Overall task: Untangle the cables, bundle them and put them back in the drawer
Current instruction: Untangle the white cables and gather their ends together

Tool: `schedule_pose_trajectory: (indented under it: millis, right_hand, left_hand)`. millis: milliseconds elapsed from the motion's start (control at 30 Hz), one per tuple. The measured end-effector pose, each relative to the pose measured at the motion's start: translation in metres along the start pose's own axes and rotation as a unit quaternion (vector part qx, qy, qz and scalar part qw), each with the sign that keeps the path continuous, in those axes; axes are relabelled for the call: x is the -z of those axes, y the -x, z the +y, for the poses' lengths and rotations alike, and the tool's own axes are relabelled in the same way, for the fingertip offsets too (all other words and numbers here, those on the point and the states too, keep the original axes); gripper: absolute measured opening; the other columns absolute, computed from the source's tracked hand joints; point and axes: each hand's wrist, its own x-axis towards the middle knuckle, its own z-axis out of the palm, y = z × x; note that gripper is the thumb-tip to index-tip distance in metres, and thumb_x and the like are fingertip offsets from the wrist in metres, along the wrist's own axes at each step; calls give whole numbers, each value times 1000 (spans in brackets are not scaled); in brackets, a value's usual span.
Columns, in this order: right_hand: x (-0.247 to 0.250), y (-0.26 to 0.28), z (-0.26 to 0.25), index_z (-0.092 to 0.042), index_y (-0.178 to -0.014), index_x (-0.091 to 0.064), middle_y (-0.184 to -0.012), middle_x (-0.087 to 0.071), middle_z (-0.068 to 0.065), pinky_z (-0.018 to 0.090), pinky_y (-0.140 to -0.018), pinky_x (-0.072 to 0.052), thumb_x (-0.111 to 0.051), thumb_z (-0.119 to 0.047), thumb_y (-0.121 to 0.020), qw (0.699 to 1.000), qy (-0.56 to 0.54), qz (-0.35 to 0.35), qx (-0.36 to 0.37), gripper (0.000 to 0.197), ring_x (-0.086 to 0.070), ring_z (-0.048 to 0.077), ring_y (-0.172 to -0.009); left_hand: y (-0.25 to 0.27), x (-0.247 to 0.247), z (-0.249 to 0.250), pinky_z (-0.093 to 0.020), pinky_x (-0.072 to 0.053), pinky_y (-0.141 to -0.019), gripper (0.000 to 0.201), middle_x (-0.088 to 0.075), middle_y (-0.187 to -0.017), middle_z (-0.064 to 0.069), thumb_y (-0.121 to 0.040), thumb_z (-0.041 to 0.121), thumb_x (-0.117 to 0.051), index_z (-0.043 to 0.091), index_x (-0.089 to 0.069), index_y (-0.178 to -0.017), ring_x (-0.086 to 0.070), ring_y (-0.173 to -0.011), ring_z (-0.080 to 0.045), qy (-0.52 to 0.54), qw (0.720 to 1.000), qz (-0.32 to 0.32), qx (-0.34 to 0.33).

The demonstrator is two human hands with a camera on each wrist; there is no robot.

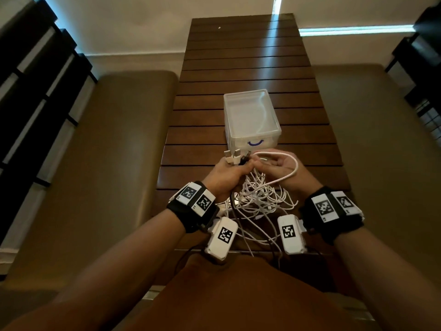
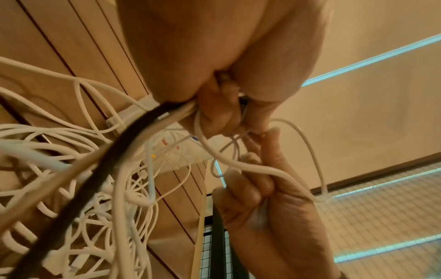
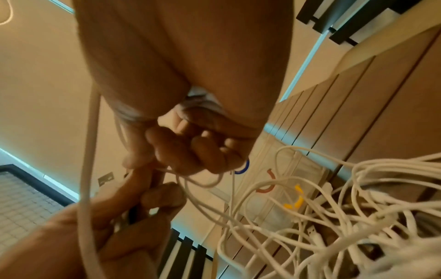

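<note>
The slatted wooden table (image 1: 250, 68) carries the clear plastic drawer (image 1: 241, 137), empty, mid-surface; the white cables (image 1: 260, 199) hang tangled at the near edge, below both hands; the left hand (image 1: 226, 175) fists their plug ends upright; the right hand (image 1: 279, 166), nearer, pinches 1 smooth round loop.

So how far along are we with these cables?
Early. Done: several plug ends gathered in the left hand. In hand: the right hand pinches one white cable, working it loose. Left: the tangle on the table is still knotted, nothing bundled, and the drawer holds no bundles.
</note>
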Motion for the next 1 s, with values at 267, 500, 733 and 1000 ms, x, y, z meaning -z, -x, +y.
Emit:
schedule_pose_trajectory:
  millis: [267,500,733,1000]
  right_hand:
    - [7,1,5,-22,-95,-74,-85,-73,-9,21,-72,-51,-69,-17,-87,975,220,37,11,11,-68,2,-77]
    - [30,2,12,-32,-87,-69,-76,-67,-2,43,-70,-54,-59,-37,-92,911,410,-30,-42,12,-63,20,-71]
    - [62,18,27,-20,-89,-71,-82,-68,-2,20,-73,-50,-70,-10,-84,934,314,135,103,11,-62,10,-77]
    - [55,8,12,-33,-129,-53,-91,-62,0,22,-67,-47,-72,-26,-83,964,256,28,-72,50,-59,10,-76]
  left_hand:
    - [0,16,1,-15,-22,-38,20,-41,-65,5,-100,21,-47,17,-65,-92,-28,-46,-4,146,989,31,12]
    - [-1,23,-3,-12,-21,-31,21,-51,-73,4,-102,23,-40,17,-58,-93,-26,-37,0,236,971,34,-19]
    - [0,46,11,-13,-19,-32,24,-55,-72,3,-102,28,-41,23,-57,-85,-27,-35,-1,352,928,89,-86]
    - [5,33,24,-13,-17,-37,28,-56,-75,5,-101,29,-39,23,-60,-85,-27,-38,0,277,958,-8,-80]
